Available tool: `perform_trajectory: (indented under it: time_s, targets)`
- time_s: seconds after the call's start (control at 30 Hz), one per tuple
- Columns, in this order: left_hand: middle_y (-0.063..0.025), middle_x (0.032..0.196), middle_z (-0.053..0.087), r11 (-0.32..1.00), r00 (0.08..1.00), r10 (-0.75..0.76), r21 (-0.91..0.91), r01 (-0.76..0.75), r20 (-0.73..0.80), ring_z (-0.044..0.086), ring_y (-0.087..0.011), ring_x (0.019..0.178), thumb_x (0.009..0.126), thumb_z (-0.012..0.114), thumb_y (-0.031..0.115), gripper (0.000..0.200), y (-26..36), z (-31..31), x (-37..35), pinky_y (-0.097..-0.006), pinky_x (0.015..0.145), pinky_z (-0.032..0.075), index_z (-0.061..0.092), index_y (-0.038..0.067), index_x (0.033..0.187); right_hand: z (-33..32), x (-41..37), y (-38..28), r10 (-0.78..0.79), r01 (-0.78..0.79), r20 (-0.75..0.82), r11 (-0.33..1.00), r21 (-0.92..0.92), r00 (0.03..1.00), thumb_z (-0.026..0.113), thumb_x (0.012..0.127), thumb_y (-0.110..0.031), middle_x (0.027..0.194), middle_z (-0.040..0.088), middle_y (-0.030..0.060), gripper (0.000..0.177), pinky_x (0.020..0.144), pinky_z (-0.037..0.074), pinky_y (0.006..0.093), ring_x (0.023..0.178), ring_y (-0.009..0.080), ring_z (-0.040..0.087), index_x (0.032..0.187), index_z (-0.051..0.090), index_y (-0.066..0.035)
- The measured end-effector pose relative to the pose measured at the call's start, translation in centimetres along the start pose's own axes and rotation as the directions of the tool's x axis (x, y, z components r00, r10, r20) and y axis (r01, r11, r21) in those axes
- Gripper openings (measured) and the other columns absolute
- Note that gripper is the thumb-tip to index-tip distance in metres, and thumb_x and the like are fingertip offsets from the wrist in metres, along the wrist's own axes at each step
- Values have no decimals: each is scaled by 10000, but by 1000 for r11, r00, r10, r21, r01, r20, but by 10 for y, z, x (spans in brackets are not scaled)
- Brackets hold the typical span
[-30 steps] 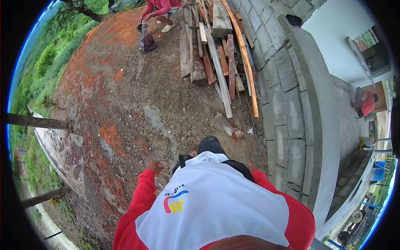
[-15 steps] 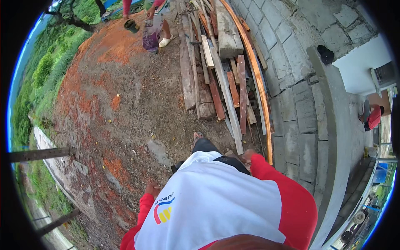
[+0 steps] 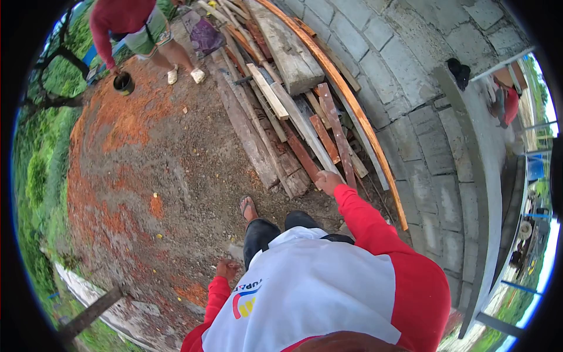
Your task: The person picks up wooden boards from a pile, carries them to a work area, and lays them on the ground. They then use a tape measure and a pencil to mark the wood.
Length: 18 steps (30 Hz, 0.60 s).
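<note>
My right hand [image 3: 328,181], in a red sleeve, is stretched forward with its fingers curled in. It overlaps the near end of a long grey plank [image 3: 311,130] in this view, and nothing shows in the fingers. Low beside my left leg hangs my left hand [image 3: 227,268], loosely closed over the gravelly ground, with no object visible in it. Ahead of my right hand lies a pile of boards, among them a spotted reddish-brown board [image 3: 335,129] and a short pale board [image 3: 267,92].
Weathered thick beams [image 3: 249,132] edge the pile's left side. A long orange-brown strip [image 3: 358,88] curves beside the block wall [image 3: 404,141]. Ahead left stands a person [image 3: 126,26] holding a dark bucket [image 3: 124,83]. A purple bag [image 3: 206,37] lies near the boards. Another person [image 3: 508,107] is at right.
My view has moved forward toward the boards, and my right hand has come up and forward. The other person has straightened up, the bucket in one hand; the purple bag now lies by the wood.
</note>
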<state>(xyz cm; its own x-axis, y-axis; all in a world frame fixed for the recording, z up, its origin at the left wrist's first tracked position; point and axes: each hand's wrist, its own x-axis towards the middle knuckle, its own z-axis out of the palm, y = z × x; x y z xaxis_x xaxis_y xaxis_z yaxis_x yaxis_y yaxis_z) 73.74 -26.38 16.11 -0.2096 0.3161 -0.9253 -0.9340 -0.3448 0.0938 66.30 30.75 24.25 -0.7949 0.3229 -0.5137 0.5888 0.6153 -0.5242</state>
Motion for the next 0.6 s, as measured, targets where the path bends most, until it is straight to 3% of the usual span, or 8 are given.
perform_trajectory:
  time_s: [0.07,0.1,0.17,0.27,0.3,0.43,0.57,0.6]
  targets:
    - [-50,630,425,992,986,-124,0,125,113,441,-228,603,803,456,144,130,68,-9,22,-387,584,379,439,82,689,38,-8,22,145,-144,31,989,-36,989,641,737,-324,1018,648,168,489,845,468,362,952,289,621,1141,590,-52]
    - [-39,610,419,998,996,46,51,-42,-83,405,-212,566,798,468,109,126,90,-16,36,-380,575,385,434,71,682,53,-20,31,242,-235,79,968,-93,967,640,734,-349,1009,648,173,479,843,468,372,947,304,620,1126,605,-75]
    - [-49,653,484,1000,998,-14,-8,14,62,450,-216,584,817,447,120,136,151,-54,53,-370,609,425,483,40,712,88,-32,64,365,-251,353,911,-328,862,641,712,-387,1014,642,177,478,858,463,382,950,326,613,1099,627,-108]
    - [-62,704,552,931,982,151,351,-103,-111,525,-200,631,829,479,100,128,209,-24,26,-358,630,473,552,5,785,99,-75,50,476,-380,285,863,-334,832,638,706,-400,1006,644,171,493,863,464,393,948,331,613,1100,627,-104]
    - [-78,772,596,751,941,335,618,-233,-52,577,-181,673,832,525,80,125,215,5,8,-328,635,506,588,-24,863,101,-76,49,466,-371,294,870,-325,834,639,701,-393,1019,636,178,508,865,464,391,964,327,606,1113,618,-97]
    - [-68,760,623,602,956,293,781,-167,-21,616,-190,708,809,601,112,157,228,17,37,-322,614,514,598,-26,882,111,-50,58,454,-405,253,887,-221,854,651,712,-360,1042,633,167,511,840,477,377,941,297,617,1147,602,-97]
    - [-120,852,666,-74,923,246,955,-288,297,641,-288,812,757,671,295,337,187,11,109,-365,737,506,631,33,966,124,13,51,452,-469,218,883,30,865,667,716,-288,1049,629,164,519,827,472,350,929,267,613,1178,574,-69]
    - [-129,903,664,-25,943,216,967,-255,254,634,-308,847,745,675,330,368,169,38,115,-372,783,495,637,49,980,133,33,53,451,-473,204,878,74,869,665,704,-300,1095,611,176,532,868,455,359,990,294,592,1174,573,-67]
